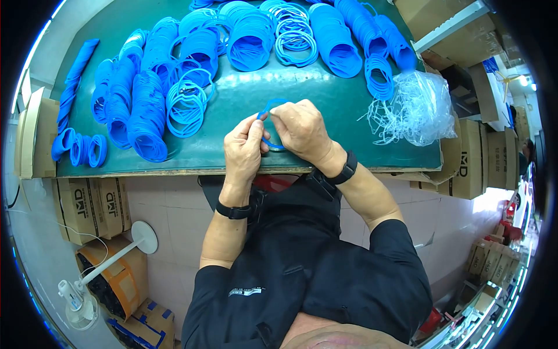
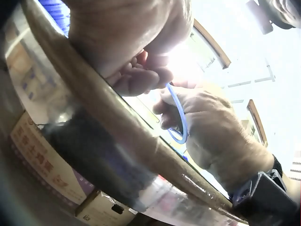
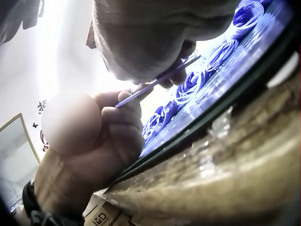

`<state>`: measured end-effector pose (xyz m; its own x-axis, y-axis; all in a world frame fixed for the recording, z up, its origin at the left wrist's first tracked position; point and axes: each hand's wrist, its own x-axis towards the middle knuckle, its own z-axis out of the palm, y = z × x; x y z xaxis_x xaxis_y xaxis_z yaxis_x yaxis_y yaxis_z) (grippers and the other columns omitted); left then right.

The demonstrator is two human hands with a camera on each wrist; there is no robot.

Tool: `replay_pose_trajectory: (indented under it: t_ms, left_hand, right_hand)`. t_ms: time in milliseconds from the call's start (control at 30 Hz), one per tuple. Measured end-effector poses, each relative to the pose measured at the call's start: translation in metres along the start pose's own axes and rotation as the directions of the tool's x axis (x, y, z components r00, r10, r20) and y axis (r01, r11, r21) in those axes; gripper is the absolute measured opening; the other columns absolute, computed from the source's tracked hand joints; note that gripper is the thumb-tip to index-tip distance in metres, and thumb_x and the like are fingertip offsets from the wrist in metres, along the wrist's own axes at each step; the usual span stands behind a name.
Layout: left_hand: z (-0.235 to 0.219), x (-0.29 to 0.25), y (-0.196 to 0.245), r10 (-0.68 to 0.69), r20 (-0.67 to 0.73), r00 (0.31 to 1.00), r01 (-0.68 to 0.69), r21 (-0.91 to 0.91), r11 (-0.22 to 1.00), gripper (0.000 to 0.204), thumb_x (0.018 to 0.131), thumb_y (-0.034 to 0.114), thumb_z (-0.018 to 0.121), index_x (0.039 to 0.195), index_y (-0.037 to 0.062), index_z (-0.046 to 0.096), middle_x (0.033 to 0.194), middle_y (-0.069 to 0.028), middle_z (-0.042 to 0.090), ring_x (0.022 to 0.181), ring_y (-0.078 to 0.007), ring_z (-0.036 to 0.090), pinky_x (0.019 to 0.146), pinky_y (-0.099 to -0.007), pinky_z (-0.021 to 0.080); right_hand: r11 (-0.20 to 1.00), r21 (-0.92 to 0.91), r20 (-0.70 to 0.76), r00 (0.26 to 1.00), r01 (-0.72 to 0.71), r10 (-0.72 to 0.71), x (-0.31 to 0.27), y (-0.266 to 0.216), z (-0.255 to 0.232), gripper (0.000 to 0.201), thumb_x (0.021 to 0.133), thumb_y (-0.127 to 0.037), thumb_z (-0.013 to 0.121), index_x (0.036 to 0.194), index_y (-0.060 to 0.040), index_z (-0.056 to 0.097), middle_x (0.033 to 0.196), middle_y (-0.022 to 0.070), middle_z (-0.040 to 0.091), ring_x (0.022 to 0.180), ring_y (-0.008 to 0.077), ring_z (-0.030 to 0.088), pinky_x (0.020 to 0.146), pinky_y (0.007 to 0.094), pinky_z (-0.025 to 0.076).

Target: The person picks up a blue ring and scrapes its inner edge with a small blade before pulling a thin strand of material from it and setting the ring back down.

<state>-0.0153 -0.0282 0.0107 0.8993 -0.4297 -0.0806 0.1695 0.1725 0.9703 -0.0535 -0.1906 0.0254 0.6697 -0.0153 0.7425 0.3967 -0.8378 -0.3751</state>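
Between the two hands is a thin blue ring (image 1: 270,143), held up close over the front part of the green table. My left hand (image 1: 244,144) pinches its left side between thumb and fingers. On the other side my right hand (image 1: 303,129) grips it with curled fingers, which hide part of the loop. In the left wrist view the ring (image 2: 182,115) curves down beside the right hand (image 2: 214,129). Seen edge-on in the right wrist view, the ring (image 3: 146,89) runs as a narrow strip from the left fingertips to the right fingers.
Bundles of blue rings (image 1: 250,46) line the back and left of the green table (image 1: 244,96). A clear plastic bag (image 1: 427,107) with loose translucent strands (image 1: 383,119) lies at the right. Cardboard boxes (image 1: 78,209) and a white fan (image 1: 78,302) stand below, left.
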Motion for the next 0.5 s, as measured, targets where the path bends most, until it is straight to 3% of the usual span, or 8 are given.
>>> replay_pose_trajectory:
  t_ms: [100, 333, 433, 500]
  left_hand:
    - [0.0002, 0.0001, -0.0016, 0.014, 0.001, 1.0, -0.014, 0.003, 1.0, 0.026, 0.109, 0.013, 0.058, 0.124, -0.0025, 0.071, 0.083, -0.0009, 0.066, 0.061, -0.0037, 0.054, 0.056, -0.0187, 0.044]
    - [-0.0049, 0.0006, -0.0008, 0.0, 0.016, 1.0, 0.002, -0.081, 0.997, 0.026, 0.109, 0.013, 0.057, 0.124, -0.0033, 0.071, 0.083, -0.0007, 0.065, 0.061, -0.0033, 0.053, 0.056, -0.0182, 0.043]
    - [-0.0022, 0.0005, -0.0019, 0.008, 0.011, 1.0, -0.008, -0.039, 0.999, 0.027, 0.109, 0.016, 0.057, 0.123, -0.0019, 0.072, 0.082, 0.0, 0.064, 0.061, -0.0039, 0.051, 0.057, -0.0185, 0.041]
    - [-0.0029, 0.0003, -0.0018, 0.001, -0.009, 1.0, -0.002, -0.047, 0.999, 0.027, 0.109, 0.017, 0.057, 0.122, -0.0021, 0.071, 0.081, 0.0001, 0.064, 0.061, -0.0037, 0.051, 0.056, -0.0182, 0.041]
  right_hand:
    - [1.0, -0.028, 0.074, 0.997, -0.004, 0.006, -0.0041, 0.0035, 0.0013, 0.009, 0.085, -0.003, 0.068, 0.085, -0.0094, 0.061, 0.071, 0.0059, 0.059, 0.064, 0.0264, 0.062, 0.063, 0.0381, 0.043]
    - [0.998, 0.041, 0.053, 0.997, 0.05, -0.052, -0.0047, 0.0032, 0.002, 0.008, 0.086, -0.004, 0.067, 0.087, -0.0098, 0.062, 0.072, 0.0049, 0.06, 0.064, 0.026, 0.062, 0.065, 0.0385, 0.043]
    - [0.999, -0.026, 0.053, 0.998, -0.02, 0.022, -0.0044, 0.004, 0.0003, 0.009, 0.086, -0.003, 0.067, 0.087, -0.0098, 0.062, 0.072, 0.0043, 0.06, 0.065, 0.0258, 0.062, 0.066, 0.0384, 0.044]
    - [0.999, 0.011, 0.073, 0.996, 0.041, -0.042, -0.0025, 0.0015, -0.0013, 0.009, 0.086, -0.003, 0.067, 0.087, -0.0096, 0.062, 0.073, 0.0044, 0.061, 0.066, 0.0257, 0.063, 0.066, 0.038, 0.043]
